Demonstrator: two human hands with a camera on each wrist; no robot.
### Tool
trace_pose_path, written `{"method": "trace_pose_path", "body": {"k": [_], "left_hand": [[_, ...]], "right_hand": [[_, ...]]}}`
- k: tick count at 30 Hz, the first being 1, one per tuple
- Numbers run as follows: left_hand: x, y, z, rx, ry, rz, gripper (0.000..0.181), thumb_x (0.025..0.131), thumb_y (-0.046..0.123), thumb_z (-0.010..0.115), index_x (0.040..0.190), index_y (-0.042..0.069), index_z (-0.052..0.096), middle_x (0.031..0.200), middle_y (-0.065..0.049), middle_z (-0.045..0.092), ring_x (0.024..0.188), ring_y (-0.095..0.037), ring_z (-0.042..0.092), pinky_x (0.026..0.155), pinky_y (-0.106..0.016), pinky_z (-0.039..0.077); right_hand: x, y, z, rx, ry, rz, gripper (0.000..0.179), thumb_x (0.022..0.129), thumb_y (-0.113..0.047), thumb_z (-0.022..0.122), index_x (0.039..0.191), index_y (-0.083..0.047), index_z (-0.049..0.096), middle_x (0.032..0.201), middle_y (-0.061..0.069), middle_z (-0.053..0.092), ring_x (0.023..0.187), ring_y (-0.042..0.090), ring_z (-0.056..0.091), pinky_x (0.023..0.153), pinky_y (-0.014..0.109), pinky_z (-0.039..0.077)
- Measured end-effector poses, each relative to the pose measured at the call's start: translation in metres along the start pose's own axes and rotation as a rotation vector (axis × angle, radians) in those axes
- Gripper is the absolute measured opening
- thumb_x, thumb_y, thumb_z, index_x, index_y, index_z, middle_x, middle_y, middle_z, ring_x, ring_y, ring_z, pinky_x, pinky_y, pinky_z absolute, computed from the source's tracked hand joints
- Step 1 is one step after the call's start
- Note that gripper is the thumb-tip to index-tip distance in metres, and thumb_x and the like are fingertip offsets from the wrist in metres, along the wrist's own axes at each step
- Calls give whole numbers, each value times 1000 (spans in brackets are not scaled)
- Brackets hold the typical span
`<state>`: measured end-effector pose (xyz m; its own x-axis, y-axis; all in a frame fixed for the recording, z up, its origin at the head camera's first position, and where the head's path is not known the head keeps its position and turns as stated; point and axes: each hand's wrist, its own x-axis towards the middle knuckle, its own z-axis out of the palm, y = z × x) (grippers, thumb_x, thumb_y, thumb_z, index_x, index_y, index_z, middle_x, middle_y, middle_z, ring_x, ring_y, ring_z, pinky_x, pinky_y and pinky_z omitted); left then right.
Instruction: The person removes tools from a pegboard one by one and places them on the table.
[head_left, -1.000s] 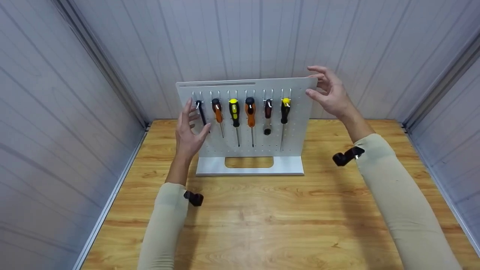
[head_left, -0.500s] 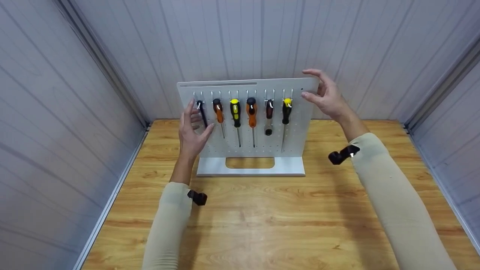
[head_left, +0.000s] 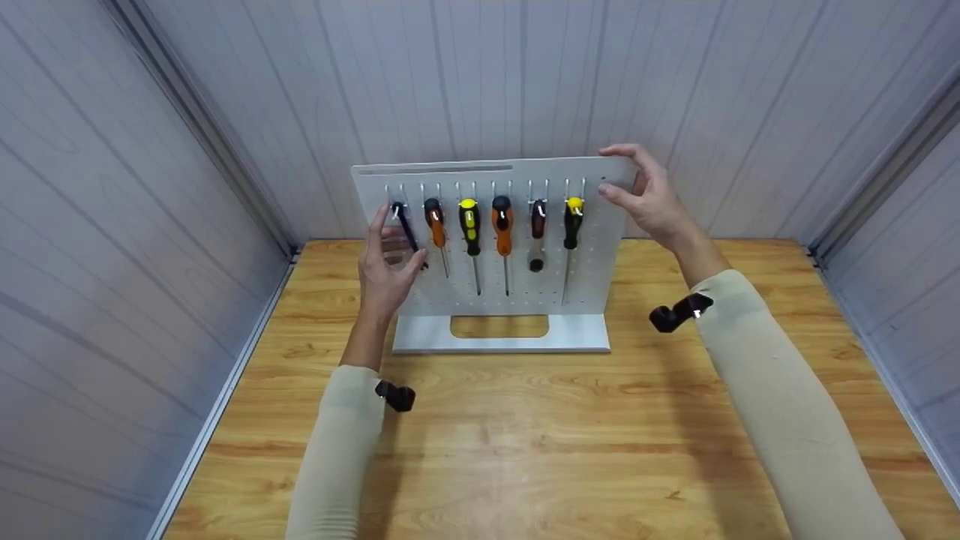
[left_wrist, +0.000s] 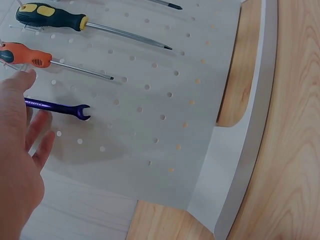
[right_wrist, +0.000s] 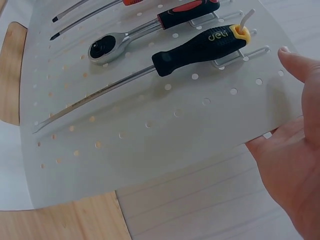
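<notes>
A white pegboard (head_left: 600, 277) stands upright with a row of tools on wire hooks. At its left end hangs a dark purple wrench (left_wrist: 55, 106). My left hand (head_left: 384, 274) is around the wrench, its thumb to one side and loosely bent fingers to the other. The thumb reaches close to an orange screwdriver (left_wrist: 37, 60) in the left wrist view. At the upper right corner, my right hand (head_left: 660, 206) straddles the board's edge, fingers behind it and thumb raised in front. A black-and-yellow screwdriver (right_wrist: 200, 50) hangs nearest to that hand.
Between the end tools hang a yellow-and-black screwdriver (head_left: 469, 225), an orange-and-black screwdriver (head_left: 502, 225) and a ratchet (right_wrist: 145, 30). The board's white base (head_left: 420, 334) rests on a wooden table (head_left: 495, 435). Pale panel walls (head_left: 487, 82) enclose the back and sides.
My right hand has moved left and slightly down, further over the board's corner. My left hand has shifted slightly right around the wrench, whose lower end now shows beside the thumb.
</notes>
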<state>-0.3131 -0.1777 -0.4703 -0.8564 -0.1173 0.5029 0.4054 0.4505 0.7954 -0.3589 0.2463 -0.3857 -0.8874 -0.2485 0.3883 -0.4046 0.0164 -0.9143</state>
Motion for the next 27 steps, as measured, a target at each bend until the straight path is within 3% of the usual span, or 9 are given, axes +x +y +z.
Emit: {"method": "trace_pose_path", "body": {"k": [6, 12, 16, 21, 27], "left_hand": [[1, 0, 1, -6, -22, -1, 85, 100, 5, 82, 172, 14, 38, 137, -24, 67, 118, -42, 76, 107, -59, 66], [4, 0, -1, -30, -26, 5, 82, 101, 0, 79, 172, 13, 39, 131, -23, 67, 114, -41, 78, 105, -57, 68], [5, -1, -2, -43, -15, -7, 79, 101, -7, 73, 171, 14, 41, 126, -21, 65, 111, -38, 77, 97, -43, 70], [5, -1, -5, -52, -16, 5, 78, 101, -10, 69, 170, 13, 42, 122, -22, 65, 107, -37, 76, 86, -23, 63], [6, -1, -7, -61, -29, 22, 75, 100, -14, 69, 167, 12, 46, 121, -23, 64, 105, -38, 75, 85, -17, 60]], "right_hand": [[-2, 2, 1, 42, 40, 1, 43, 110, 2, 65, 151, -12, 61, 139, 1, 62, 121, 17, 65, 99, 23, 59], [-3, 3, 4, 45, 55, 17, 46, 108, 5, 67, 148, -16, 63, 141, 0, 61, 123, 19, 65, 99, 24, 61], [-2, 4, 7, 63, 33, 14, 52, 104, 13, 66, 147, -16, 62, 143, 1, 57, 124, 21, 62, 98, 23, 61], [-1, 5, 10, 66, 23, -2, 56, 102, 18, 64, 147, -15, 61, 145, 1, 54, 127, 23, 59, 98, 23, 60], [-1, 7, 13, 44, 47, -22, 57, 101, 23, 61, 147, -10, 59, 144, -1, 54, 124, 22, 58, 96, 23, 59]]}}
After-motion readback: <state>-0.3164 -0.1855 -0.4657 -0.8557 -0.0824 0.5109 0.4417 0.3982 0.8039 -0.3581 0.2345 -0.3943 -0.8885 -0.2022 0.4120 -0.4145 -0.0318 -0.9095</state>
